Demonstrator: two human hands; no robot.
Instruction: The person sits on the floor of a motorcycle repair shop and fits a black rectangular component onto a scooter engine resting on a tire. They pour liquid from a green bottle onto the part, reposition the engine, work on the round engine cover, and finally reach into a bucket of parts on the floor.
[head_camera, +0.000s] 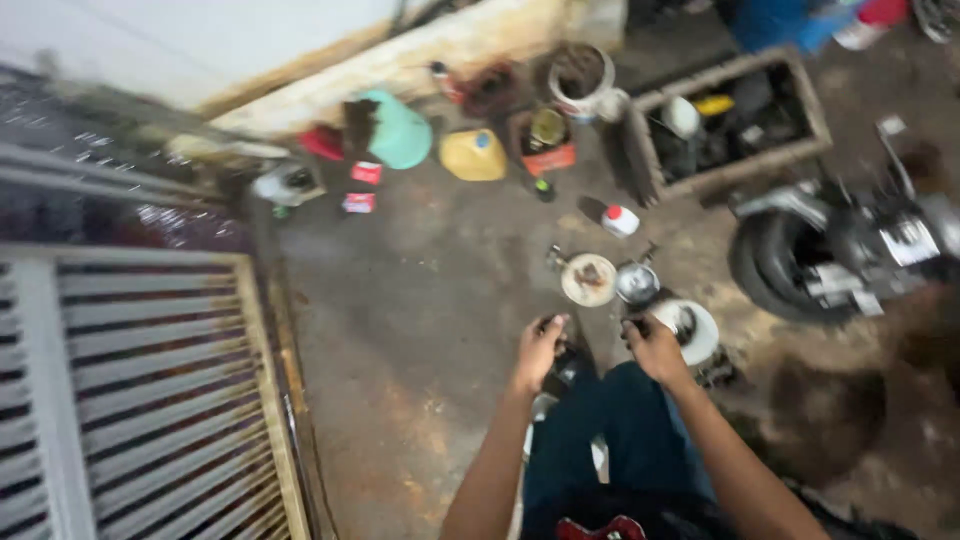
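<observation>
**Two hands over small parts on a workshop floor**

Seen from above, a person sat or crouched on a stained concrete floor with both arms stretched forward over dark trousers. The left hand (540, 347) was curled loosely, its fingertips closed on a small dark part (552, 323) that was too blurred to identify. The right hand (655, 345) was also curled around something small and dark at its fingertips; what it was could not be told.

Just ahead of the hands lay a round shallow dish (588, 279) with rusty bits in it, a shiny metal bowl (637, 283) touching it on the right, and a white round container (695, 330) just beside the right hand. Farther off stood a white bottle with a red cap (620, 220), a yellow jug (473, 155), a teal container (400, 130) and a wooden crate (735, 120) of dark parts. A motorcycle wheel (775, 265) stood at the right, and a slatted metal grille (150, 400) filled the lower left
</observation>
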